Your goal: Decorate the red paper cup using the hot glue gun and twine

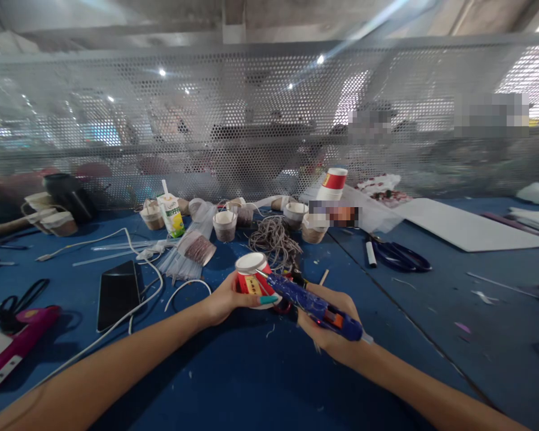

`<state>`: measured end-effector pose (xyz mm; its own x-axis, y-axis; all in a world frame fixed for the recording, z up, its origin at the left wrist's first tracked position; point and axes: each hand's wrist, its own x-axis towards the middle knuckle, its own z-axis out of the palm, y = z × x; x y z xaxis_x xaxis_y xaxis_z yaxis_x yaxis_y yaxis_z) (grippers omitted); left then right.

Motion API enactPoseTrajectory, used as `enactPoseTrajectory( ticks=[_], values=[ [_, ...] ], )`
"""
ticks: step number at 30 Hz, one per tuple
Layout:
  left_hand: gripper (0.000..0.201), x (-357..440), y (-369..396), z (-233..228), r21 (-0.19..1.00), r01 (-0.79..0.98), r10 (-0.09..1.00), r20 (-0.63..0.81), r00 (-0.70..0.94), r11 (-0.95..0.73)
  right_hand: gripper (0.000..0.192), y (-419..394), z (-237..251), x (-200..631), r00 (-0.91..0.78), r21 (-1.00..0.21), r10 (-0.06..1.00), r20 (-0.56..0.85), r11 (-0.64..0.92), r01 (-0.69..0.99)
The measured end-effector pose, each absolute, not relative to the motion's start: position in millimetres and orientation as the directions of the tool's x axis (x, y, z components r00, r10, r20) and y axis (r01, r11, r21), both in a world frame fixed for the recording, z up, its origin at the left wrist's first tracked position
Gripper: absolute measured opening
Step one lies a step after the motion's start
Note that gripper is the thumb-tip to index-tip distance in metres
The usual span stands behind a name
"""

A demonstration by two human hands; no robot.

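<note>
head view, glue gun [314,304] slanting leftward, toward cup [252,282]

A diagonal glare streak crosses the perforated screen [260,131].

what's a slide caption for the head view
Left hand holds a red-and-white paper cup; right hand points a blue glue gun at it.

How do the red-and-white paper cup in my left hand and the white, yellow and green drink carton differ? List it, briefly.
Shape: the red-and-white paper cup is round; the white, yellow and green drink carton is boxy.
Fittings: a white straw sticks up from the carton; none shows in the cup.
Handling: your left hand holds the cup; no hand touches the carton.
Shared: both carry printed markings.
</note>
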<state>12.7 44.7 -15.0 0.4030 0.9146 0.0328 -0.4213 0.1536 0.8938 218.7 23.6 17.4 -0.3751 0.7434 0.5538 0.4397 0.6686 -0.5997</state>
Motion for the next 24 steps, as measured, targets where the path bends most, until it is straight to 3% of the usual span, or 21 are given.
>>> enactPoseTrajectory(
  ticks=[24],
  values=[
    [0.049,11.7,46.3,-15.5,0.870,-0.463,0.923,0.026,0.385,0.169,0.020,26.1,20.8,219.3,-0.273,-0.696,0.836,0.476,0.547,0.464]
  ],
)
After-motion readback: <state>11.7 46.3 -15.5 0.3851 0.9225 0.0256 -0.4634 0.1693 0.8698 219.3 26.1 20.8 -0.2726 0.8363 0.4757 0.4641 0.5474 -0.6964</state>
